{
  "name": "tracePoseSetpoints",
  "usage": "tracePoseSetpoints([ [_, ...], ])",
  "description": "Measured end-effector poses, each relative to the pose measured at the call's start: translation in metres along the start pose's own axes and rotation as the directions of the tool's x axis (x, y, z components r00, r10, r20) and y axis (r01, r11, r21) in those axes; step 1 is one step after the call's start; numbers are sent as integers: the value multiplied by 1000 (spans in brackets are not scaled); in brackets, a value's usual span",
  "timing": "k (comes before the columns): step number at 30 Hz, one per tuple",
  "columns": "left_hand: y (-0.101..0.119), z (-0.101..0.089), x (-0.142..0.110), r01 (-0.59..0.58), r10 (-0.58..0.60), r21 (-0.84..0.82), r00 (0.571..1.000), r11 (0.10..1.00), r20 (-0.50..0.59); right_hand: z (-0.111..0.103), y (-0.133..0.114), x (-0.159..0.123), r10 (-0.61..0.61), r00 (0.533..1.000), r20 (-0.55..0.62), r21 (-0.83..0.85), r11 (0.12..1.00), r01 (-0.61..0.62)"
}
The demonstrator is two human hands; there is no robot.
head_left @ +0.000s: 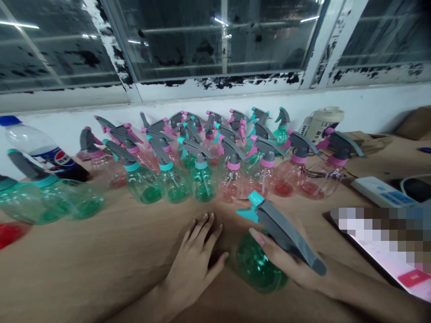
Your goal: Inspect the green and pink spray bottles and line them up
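In my right hand [281,260] is a green spray bottle [254,262], gripped around its neck just under the grey trigger head. The head carries a teal nozzle and trigger, and its long grey back slants down to the right over my hand. My left hand [197,258] lies on the wooden table [117,260] with its fingers spread, holding nothing, to the left of that bottle. Just beyond both hands stands a row of spray bottles, among them a green spray bottle [204,181] with a teal collar and a pink spray bottle [232,184] with a pink collar.
More spray bottles crowd behind toward the wall. At left are green bottles [52,202], a cola bottle [57,154] and a red object [11,234]. At right lie a lit screen device [380,251], a white box-like device [382,190] and a printed cup [323,125].
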State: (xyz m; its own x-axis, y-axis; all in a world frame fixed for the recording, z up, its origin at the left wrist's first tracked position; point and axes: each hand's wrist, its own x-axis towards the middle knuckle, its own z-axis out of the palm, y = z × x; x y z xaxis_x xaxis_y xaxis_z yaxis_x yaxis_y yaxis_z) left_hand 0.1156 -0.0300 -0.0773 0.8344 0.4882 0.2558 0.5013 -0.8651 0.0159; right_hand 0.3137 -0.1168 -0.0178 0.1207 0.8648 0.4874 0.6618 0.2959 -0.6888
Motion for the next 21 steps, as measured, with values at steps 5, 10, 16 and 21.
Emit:
tracePoseSetpoints([
  [5, 0, 0, 0, -3, 3, 9, 1000, 1000, 18, 3, 5, -1, 42, 999, 27, 79, 996, -44],
  [10, 0, -1, 1, -3, 3, 11, 1000, 1000, 29, 4, 6, 0, 12, 999, 43, 168, 986, -19],
  [16, 1, -2, 2, -5, 5, 9, 1000, 1000, 23, -9, 0, 7, -20, 996, 87, 149, 989, 7],
  [21, 2, -2, 2, -3, 3, 6, 1000, 1000, 25, -15, -7, 9, -69, 995, 66, 132, 989, 60],
])
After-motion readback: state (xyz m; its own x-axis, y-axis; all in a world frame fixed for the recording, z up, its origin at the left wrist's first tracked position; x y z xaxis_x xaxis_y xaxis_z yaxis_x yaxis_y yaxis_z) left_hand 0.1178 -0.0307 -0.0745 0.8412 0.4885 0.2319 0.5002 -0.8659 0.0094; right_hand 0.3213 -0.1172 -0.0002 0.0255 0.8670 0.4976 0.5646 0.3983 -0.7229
